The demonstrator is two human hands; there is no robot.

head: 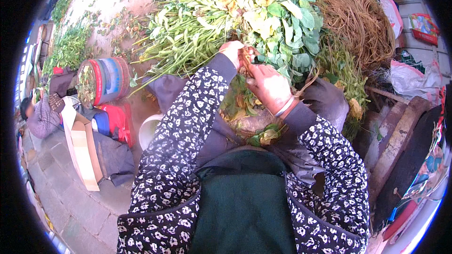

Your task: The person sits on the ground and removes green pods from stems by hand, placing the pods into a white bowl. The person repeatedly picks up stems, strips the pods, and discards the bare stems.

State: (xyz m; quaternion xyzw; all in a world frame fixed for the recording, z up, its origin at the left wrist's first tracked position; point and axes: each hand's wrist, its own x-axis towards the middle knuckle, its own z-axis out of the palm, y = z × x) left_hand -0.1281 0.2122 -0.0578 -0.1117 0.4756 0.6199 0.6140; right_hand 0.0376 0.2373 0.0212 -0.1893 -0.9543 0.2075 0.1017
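Note:
My left hand and my right hand are close together in front of my knees. Both grip a brown, twisted strand of straw or stalks; a pale end sticks out beside my right wrist. Directly beyond my hands lies a large bundle of green plants with pods, which look like soybean plants. Broad green and yellowing leaves spread on its right side. Between my legs is a rounded brown object with loose leaves on it; I cannot tell what it is.
A pile of dry straw lies at the far right. To the left are a leaf-filled bucket, a white bucket and a cardboard box. Another person is at the left edge. Wooden boards stand at my right.

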